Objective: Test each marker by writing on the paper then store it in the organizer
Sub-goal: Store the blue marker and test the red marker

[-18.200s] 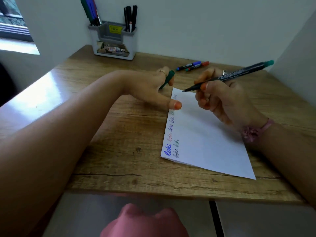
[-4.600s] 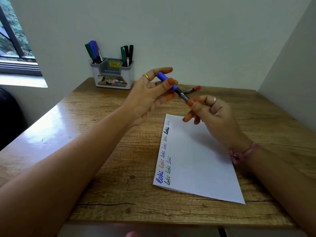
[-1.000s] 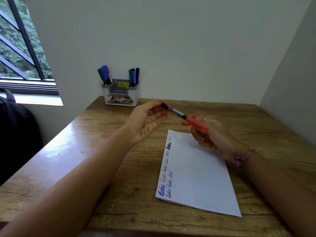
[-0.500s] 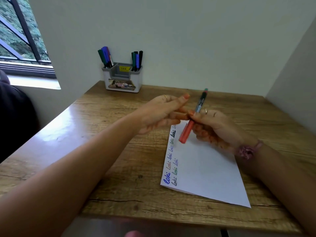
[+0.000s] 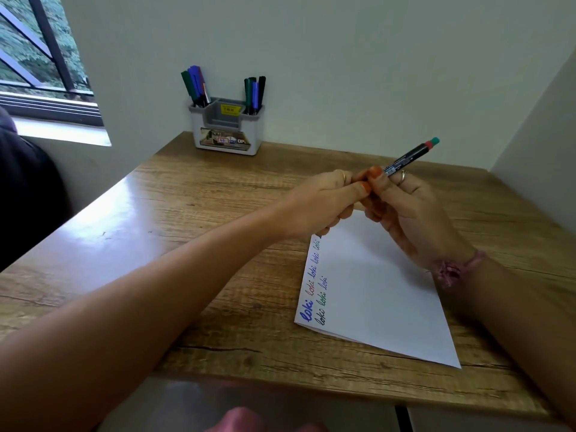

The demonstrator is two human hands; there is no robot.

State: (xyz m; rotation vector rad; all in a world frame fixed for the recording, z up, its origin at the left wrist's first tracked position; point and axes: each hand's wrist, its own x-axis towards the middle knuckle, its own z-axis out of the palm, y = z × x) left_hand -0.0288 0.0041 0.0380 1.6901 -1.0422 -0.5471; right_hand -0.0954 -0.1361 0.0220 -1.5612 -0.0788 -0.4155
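A black marker with a teal and red rear end points up and to the right above the top of the paper. My right hand grips its barrel. My left hand is closed in a fist around its front end, so that end is hidden. Both hands touch each other over the white paper, which lies on the desk with several coloured "loki" words along its left edge. The grey and white organizer stands at the back against the wall, with markers in its left slot and right slot.
The wooden desk sits in a corner, with walls behind and to the right. A window is at the upper left, and a dark object sits beyond the desk's left edge.
The marker has swung from pointing down-left with its red cap showing to pointing up-right. My left hand has closed over the capped end.
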